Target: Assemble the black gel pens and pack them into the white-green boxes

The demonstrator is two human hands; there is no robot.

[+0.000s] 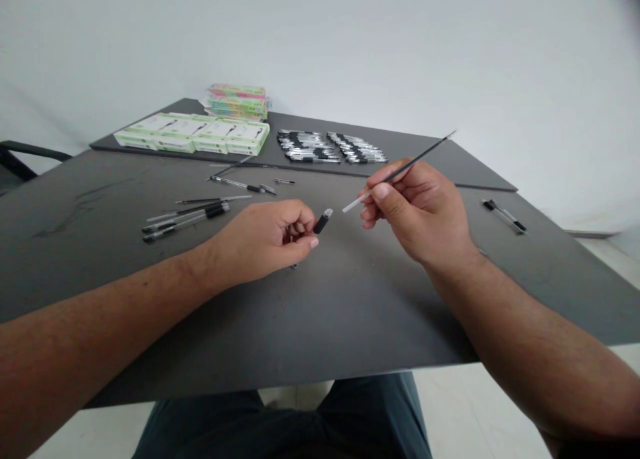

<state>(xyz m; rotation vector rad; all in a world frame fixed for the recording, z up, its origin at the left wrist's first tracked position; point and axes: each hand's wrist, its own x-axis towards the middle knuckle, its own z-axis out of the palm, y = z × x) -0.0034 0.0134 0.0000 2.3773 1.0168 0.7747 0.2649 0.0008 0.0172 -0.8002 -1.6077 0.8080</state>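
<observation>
Grey table (340,325) stood before a pale wall (400,52). Left hand (260,239) pinched a black pen piece (322,223), inward of the near edge; right hand (430,212), nearer the right edge, held a refill (420,156), pale end angled down toward the piece, not touching.

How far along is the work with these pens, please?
The pens grouped at the back look done, judging by their tidy piles. In hand: the left hand holds a black-gripped piece, the right hand a thin refill; they are apart. The loose pen parts on the left seem left over; their exact number is unclear.
</observation>
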